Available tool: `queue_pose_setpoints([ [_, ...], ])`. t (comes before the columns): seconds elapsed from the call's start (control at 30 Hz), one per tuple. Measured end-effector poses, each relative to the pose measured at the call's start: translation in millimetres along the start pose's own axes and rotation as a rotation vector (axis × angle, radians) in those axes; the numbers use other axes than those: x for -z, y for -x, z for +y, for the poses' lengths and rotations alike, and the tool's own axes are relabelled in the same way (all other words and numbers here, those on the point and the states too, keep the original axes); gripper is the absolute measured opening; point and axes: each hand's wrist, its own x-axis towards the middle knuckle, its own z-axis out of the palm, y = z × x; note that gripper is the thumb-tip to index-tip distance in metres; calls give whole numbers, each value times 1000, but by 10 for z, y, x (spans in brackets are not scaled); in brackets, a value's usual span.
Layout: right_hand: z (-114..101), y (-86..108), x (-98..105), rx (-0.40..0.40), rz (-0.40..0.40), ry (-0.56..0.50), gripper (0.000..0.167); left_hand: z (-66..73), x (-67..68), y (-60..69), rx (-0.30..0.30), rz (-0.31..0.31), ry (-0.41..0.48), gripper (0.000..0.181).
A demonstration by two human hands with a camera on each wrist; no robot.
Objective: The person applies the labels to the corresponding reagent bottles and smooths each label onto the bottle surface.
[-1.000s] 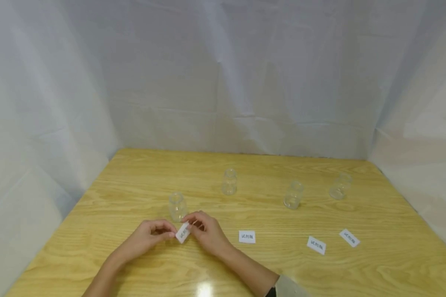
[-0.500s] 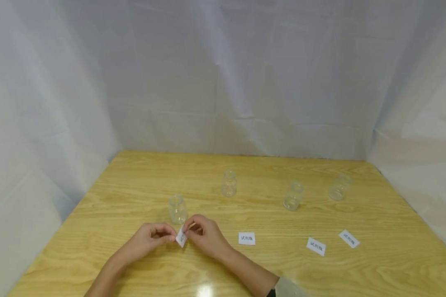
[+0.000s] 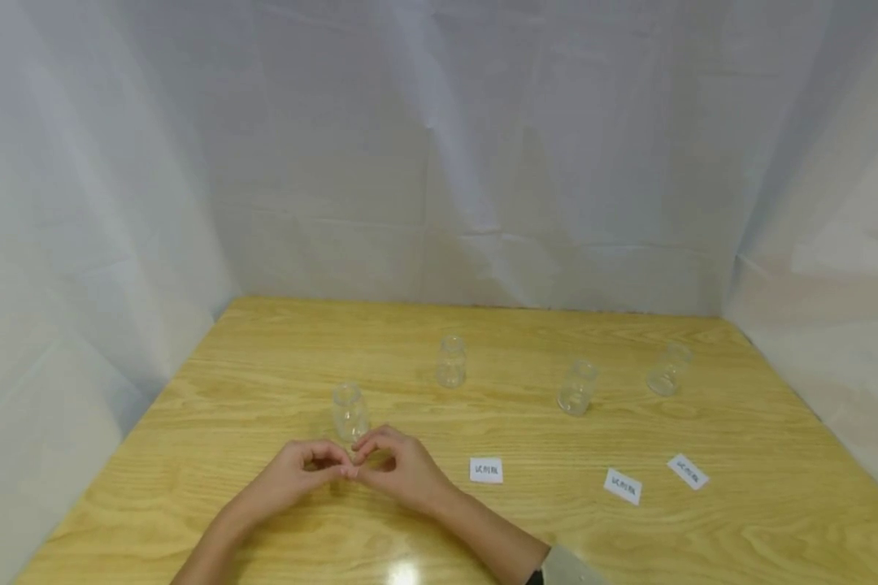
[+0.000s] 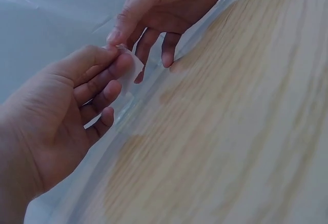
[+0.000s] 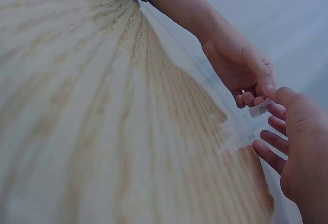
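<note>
Fingertip to fingertip, my left hand [image 3: 293, 473] and right hand [image 3: 407, 471] meet low over the table in front of the nearest glass bottle [image 3: 349, 412]. A small white paper label [image 4: 135, 69] is pinched between the left thumb and fingers in the left wrist view, bent at its free end. My right thumb and forefinger pinch at the same edge; the exact grip there is partly hidden. Printing shows faintly on the label [image 5: 259, 109] in the right wrist view. From the head view the fingers cover it.
Three more clear glass bottles stand farther back: one in the middle [image 3: 451, 361], two to the right [image 3: 577, 387] [image 3: 669, 370]. Three printed white labels [image 3: 486, 470] [image 3: 623, 485] [image 3: 688, 471] lie on the wooden table [image 3: 278, 341]. White sheeting [image 3: 322, 162] encloses the back and sides.
The label has turned between my fingers, from its printed face showing to being covered in the head view. My right fingertips have moved slightly left to meet the left ones. Bottles stay put.
</note>
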Motion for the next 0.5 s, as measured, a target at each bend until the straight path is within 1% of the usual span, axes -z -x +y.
queue_pose_setpoints([
  [0.17, -9, -1, -2, 4, 20, 7, 14, 7, -20, -3, 23, 9, -8, 12],
  [0.27, -43, 0, 0, -6, 30, 13, 11, -1, -19, -5, 14, 22, -15, 11],
  [0.37, -172, 21, 24, -6, 40, 28, 8, -15, -13, -6, -1, 27, -16, 10],
  [0.5, -362, 48, 66, -9, 55, 40, 5, -24, -2, -6, -3, 30, -4, 10],
])
